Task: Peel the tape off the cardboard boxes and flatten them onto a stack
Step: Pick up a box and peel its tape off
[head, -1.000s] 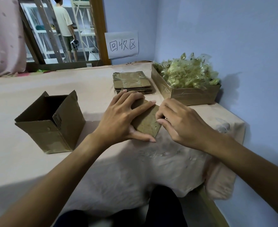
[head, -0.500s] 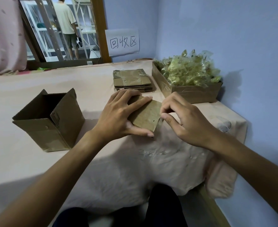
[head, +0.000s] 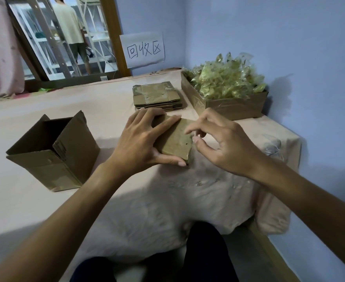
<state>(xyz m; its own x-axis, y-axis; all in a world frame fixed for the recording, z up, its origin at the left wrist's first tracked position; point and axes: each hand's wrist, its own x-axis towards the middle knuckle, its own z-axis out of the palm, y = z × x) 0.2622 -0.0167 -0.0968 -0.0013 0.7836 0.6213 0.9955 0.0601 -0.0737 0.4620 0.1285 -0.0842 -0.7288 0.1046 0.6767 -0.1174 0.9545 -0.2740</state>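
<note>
A small closed cardboard box [head: 175, 139] lies on the cloth-covered table [head: 25, 204]. My left hand [head: 141, 143] grips it, fingers spread over the top and thumb along the near side. My right hand [head: 224, 147] hovers at the box's right edge, fingers loosely curled, with a small gap between thumb and forefinger and no tape visible between them. Behind the box sits a stack of flattened boxes [head: 157, 96]. An open-topped cardboard box [head: 51, 165] stands upright to the left, flaps raised.
A shallow cardboard bin [head: 236, 107] heaped with crumpled clear tape [head: 224, 80] sits at the back right against the blue wall. A paper sign [head: 143, 49] hangs behind the stack. A person [head: 69, 27] stands beyond the window. The table's right edge is near my right wrist.
My right hand has lifted off the box's right edge and its fingers have loosened. My left hand keeps its grip on the box, which has barely moved.
</note>
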